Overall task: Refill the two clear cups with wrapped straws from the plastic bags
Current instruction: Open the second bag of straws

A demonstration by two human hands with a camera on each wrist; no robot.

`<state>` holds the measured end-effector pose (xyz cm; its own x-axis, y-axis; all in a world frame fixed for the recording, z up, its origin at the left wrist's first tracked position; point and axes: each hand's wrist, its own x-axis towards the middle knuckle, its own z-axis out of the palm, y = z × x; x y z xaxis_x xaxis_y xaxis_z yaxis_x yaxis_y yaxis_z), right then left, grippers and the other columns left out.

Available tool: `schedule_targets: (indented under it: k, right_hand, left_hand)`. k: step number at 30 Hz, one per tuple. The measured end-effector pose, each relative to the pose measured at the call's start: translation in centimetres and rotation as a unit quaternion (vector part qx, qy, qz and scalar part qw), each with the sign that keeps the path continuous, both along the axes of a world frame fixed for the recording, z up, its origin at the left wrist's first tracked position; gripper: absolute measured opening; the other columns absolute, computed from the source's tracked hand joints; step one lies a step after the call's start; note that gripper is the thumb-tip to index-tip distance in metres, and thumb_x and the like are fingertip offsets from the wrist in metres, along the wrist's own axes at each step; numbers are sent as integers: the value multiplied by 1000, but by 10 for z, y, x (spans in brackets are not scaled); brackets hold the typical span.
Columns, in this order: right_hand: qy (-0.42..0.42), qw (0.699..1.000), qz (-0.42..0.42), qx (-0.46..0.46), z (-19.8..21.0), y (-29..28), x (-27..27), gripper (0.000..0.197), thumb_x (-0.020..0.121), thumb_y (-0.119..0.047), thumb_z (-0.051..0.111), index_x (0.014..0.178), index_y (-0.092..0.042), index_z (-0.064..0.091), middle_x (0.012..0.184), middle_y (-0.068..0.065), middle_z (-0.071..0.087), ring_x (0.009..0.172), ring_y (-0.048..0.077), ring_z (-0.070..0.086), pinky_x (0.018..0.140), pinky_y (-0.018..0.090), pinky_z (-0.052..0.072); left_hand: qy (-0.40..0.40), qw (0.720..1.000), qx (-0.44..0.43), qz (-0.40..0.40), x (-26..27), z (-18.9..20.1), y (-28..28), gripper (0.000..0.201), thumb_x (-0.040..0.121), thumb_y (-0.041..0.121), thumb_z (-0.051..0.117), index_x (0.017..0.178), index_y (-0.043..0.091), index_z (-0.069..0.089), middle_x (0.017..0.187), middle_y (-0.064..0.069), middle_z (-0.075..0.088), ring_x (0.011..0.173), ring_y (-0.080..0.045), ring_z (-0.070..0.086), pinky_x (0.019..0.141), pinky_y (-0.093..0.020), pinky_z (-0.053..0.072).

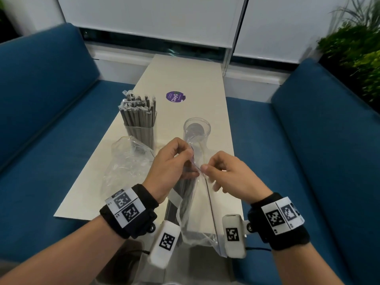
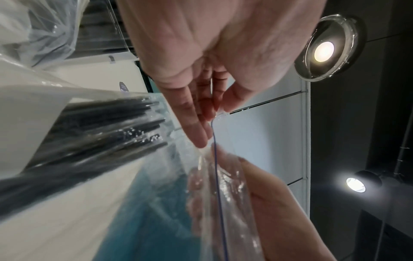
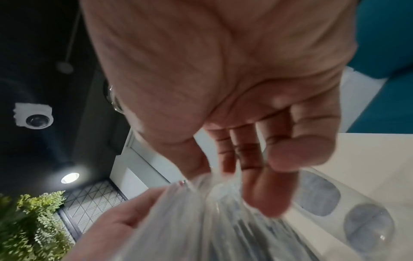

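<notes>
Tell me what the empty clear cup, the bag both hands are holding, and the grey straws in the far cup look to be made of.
Empty clear cup: rigid transparent plastic or glass, glossy; the look leaves it open. Bag held by the left hand and right hand, the clear zip bag: thin soft plastic film, wrinkled and shiny, with a blue seal line. Grey straws: matte, likely paper, each in a crinkly clear wrapper.

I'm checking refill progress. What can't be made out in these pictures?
- Straw count in the held bag: head view, left hand and crumpled plastic cover it.
- Whether the bag's mouth is open: pinching right hand hides it; right wrist view blurred.
- Crumpled bag contents: glare.
</notes>
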<state>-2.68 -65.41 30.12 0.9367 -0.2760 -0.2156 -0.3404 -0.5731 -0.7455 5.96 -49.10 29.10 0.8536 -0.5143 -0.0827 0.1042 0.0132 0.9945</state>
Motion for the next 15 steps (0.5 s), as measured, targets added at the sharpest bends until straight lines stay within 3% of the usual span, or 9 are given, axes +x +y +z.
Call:
schedule_targets:
  k: [2,5,7,10,12,13,15]
  right_hand:
    - [21,1000,0,-13,-2,0,-2,35,91,-65,57,95,-30,54,81,-4,77,66,9,73,69,39,58]
    - [-47,999,9,-12,-5,3,-4,12,97,-37,60,88,-29,58,75,-3,74,69,14,69,72,43,59]
    - [-79,994,4,-70,-9,3,-5,13,99,-28,57,86,-31,58,82,-6,72,75,18,67,73,39,56]
    - [-35,977,-36,-205,-17,-11,-6,11,100,-36,54,94,-30,60,94,-3,73,86,28,67,79,42,56]
    - [17,964,-92,-250,-20,-25,-9,25,101,-48,53,93,-27,64,90,-1,74,88,29,67,82,42,56]
    - [19,969,-111,-222,-20,-29,-9,31,100,-51,54,89,-25,66,85,-1,75,85,26,69,80,41,57]
    - [-38,988,-143,-53,-20,-30,-10,31,101,-43,58,83,-22,70,79,1,78,74,19,74,74,39,60]
  left_hand:
    - [11,1000,-10,2,-3,0,0,14,105,9,49,93,6,56,99,-29,61,76,-23,69,69,-39,66]
    - [52,999,-10,11,-6,-1,-2,18,106,11,47,89,12,54,93,-17,64,81,-23,67,80,-49,63]
    - [103,994,-38,25,-4,-3,-3,18,108,12,46,90,13,52,89,-12,70,82,-24,69,83,-48,62]
    - [175,976,-120,40,7,-1,3,20,109,12,42,92,11,51,71,-5,69,69,-20,67,76,-38,58]
    - [198,971,-131,35,14,5,8,17,107,11,44,92,12,50,63,0,60,58,-16,57,64,-32,54]
    - [197,973,-119,27,14,8,10,13,104,10,49,92,14,50,62,2,57,55,-14,49,57,-28,52]
    - [155,986,-56,4,11,10,9,9,97,11,60,94,14,52,64,9,59,52,-10,42,51,-24,44]
